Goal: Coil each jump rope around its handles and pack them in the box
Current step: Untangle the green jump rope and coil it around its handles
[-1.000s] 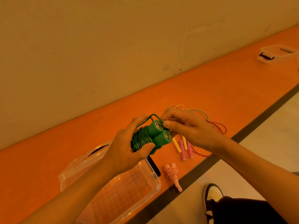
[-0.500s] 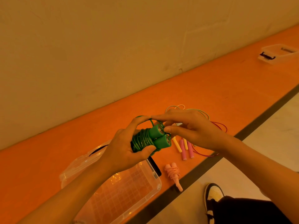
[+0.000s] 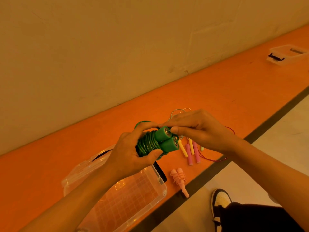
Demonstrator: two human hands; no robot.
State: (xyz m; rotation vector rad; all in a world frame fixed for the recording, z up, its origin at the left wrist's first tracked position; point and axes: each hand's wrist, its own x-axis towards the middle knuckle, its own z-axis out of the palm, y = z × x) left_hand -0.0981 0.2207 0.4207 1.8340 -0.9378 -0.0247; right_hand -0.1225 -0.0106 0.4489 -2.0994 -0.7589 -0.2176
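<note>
Tucking the last loop: left hand (image 3: 132, 158) grip clamped round the green jump rope (image 3: 150, 144) coil, held above the box (image 3: 165, 187); right hand (image 3: 200, 131) grip pinching the rope end at the handle caps. Risk — springy cord slips the pinch and the coil unwinds. Versus a second ago, the loose loop is lower, nearer the left thumb.
</note>
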